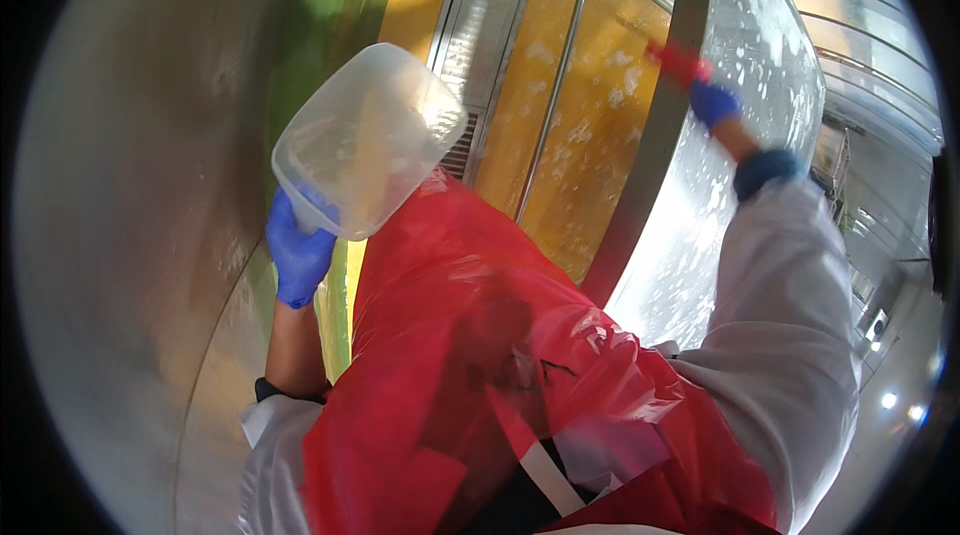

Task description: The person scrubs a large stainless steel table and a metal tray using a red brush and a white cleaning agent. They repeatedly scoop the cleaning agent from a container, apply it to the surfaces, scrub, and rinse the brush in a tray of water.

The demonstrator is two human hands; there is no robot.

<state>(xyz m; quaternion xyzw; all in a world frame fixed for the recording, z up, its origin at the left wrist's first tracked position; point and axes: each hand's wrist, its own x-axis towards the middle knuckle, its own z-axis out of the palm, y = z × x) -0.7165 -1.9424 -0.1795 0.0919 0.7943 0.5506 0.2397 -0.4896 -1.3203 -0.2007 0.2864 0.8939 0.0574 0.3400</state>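
My left hand (298, 250), in a blue glove, grips a translucent plastic tub (370, 150) by its lower left side. The tub is tilted, and its inside looks faintly wet. Out to the upper right, my right hand (714, 103), also gloved in blue, is closed around a red object (680, 65) smeared by motion; its kind cannot be made out. Beside that hand stands a shiny metal panel (770, 55) spattered with white foam. Whether the red object touches the panel is unclear.
A curved metal wall (130, 185) rises on the left. Below, the yellow floor (540, 45) carries foam patches, a metal drain channel (490, 15) and a green band (330, 35). A thin metal bar (556, 85) stands near the panel. My red apron (470, 255) fills the middle.
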